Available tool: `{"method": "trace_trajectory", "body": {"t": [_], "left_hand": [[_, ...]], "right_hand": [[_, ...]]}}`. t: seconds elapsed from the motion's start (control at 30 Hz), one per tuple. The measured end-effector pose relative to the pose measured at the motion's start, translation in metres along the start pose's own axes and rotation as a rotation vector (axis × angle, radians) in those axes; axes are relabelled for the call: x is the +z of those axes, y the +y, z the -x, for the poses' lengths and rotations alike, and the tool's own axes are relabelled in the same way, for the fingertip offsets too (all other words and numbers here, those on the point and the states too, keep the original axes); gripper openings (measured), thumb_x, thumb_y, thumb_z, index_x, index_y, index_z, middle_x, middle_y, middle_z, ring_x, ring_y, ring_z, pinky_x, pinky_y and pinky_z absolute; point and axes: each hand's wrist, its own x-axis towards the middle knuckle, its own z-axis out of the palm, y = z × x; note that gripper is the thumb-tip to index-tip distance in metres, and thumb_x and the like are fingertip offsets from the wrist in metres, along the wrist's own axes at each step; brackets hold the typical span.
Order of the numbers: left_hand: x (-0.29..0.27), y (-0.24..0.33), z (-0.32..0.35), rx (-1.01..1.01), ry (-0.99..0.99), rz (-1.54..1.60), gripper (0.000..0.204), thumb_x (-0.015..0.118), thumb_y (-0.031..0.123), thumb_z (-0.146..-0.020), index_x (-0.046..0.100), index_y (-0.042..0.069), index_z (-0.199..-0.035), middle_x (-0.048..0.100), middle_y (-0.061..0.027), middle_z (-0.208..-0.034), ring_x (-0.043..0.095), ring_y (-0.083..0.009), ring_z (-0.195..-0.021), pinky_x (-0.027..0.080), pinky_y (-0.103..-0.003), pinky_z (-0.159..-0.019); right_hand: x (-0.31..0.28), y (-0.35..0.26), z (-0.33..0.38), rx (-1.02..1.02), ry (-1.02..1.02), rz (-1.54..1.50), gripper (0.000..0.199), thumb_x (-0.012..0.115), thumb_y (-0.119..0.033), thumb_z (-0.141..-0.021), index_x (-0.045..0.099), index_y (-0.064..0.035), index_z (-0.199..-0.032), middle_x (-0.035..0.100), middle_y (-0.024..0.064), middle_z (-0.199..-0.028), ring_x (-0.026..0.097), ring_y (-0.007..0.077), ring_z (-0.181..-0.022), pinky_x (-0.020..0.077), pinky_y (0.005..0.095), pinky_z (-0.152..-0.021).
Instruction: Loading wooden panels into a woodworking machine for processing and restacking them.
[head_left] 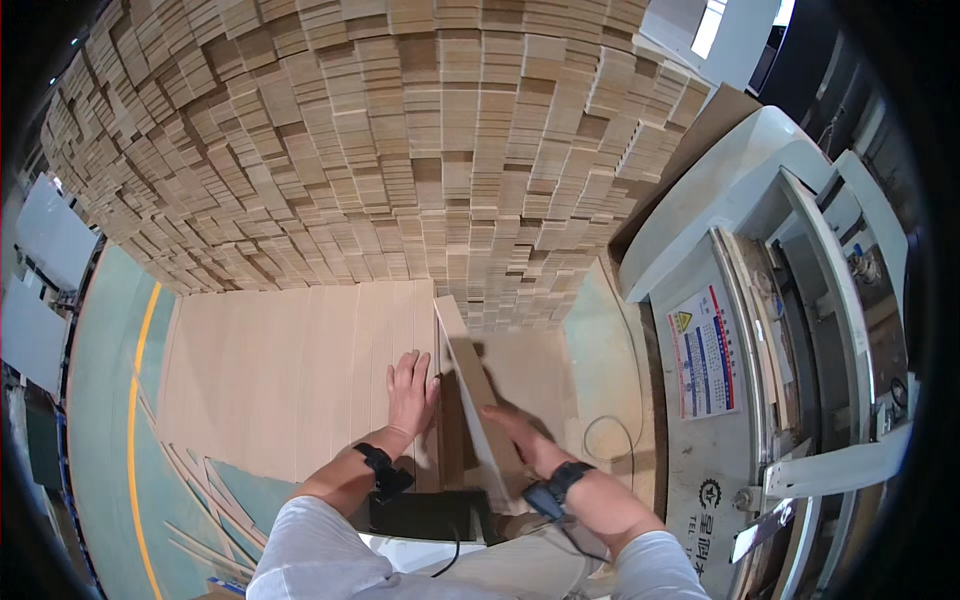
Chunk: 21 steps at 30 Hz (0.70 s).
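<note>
A row of tan boards (280,370) lies side by side as a flat surface in front of me. My left hand (408,395) rests on its right part, fingers stretched out and slightly spread, palm down. Just right of it, a long narrow tan board (475,375) with a pale edge stands tilted, running from the far end of the row back toward my body. My right hand (518,432) grips this board from its right side; the fingers beneath are partly hidden. A brown gap shows between the row and the tilted board.
A tall wall of stacked wooden strips (420,150) rises at the far side. On the right stands a pale machine (700,450) with a label and a bar. Thin offcut strips (210,500) lie on the green floor at left, near a yellow line (135,430). A cable (625,425) loops at right.
</note>
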Motion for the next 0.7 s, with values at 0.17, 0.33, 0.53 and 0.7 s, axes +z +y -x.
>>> {"method": "trace_trajectory", "body": {"t": [0.17, 0.33, 0.53, 0.7], "left_hand": [[0.003, 0.004, -0.002, 0.018, -0.024, 0.111, 0.044, 0.053, 0.028, -0.086, 0.044, 0.007, -0.123, 0.039, -0.0146, -0.128, 0.033, -0.0339, -0.124, 0.016, -0.060, -0.100], [-0.005, -0.004, -0.003, -0.021, -0.048, 0.115, 0.043, 0.050, 0.034, -0.087, 0.047, 0.009, -0.122, 0.041, -0.0128, -0.128, 0.033, -0.0317, -0.124, 0.015, -0.058, -0.102], [-0.011, 0.002, -0.011, 0.034, -0.049, 0.080, 0.041, 0.050, 0.034, -0.086, 0.052, 0.009, -0.118, 0.043, -0.0135, -0.127, 0.034, -0.0303, -0.124, 0.015, -0.054, -0.104], [0.004, 0.011, -0.010, 0.089, -0.148, 0.054, 0.037, 0.052, 0.026, -0.085, 0.056, -0.001, -0.109, 0.047, -0.0200, -0.123, 0.038, -0.0340, -0.120, 0.025, -0.049, -0.101]], "right_hand": [[0.037, 0.032, -0.041, -0.239, 0.042, -0.119, 0.045, 0.057, -0.035, -0.085, 0.048, -0.0074, -0.120, 0.056, 0.0031, -0.100, 0.053, 0.0126, -0.090, 0.0457, 0.0295, -0.076], [0.042, 0.028, -0.077, -0.331, 0.116, -0.090, 0.050, 0.059, -0.033, -0.084, 0.045, -0.0058, -0.125, 0.053, 0.0064, -0.112, 0.052, 0.0138, -0.099, 0.0428, 0.0285, -0.083], [0.052, 0.007, -0.071, -0.269, 0.221, -0.036, 0.060, 0.055, -0.044, -0.085, 0.040, -0.0088, -0.131, 0.047, 0.0060, -0.125, 0.043, 0.0157, -0.115, 0.0333, 0.0308, -0.097], [0.038, 0.018, -0.035, -0.362, 0.271, -0.005, 0.068, 0.047, -0.053, -0.086, 0.033, -0.0103, -0.136, 0.038, 0.0079, -0.136, 0.035, 0.0204, -0.125, 0.0264, 0.0325, -0.103]]}}
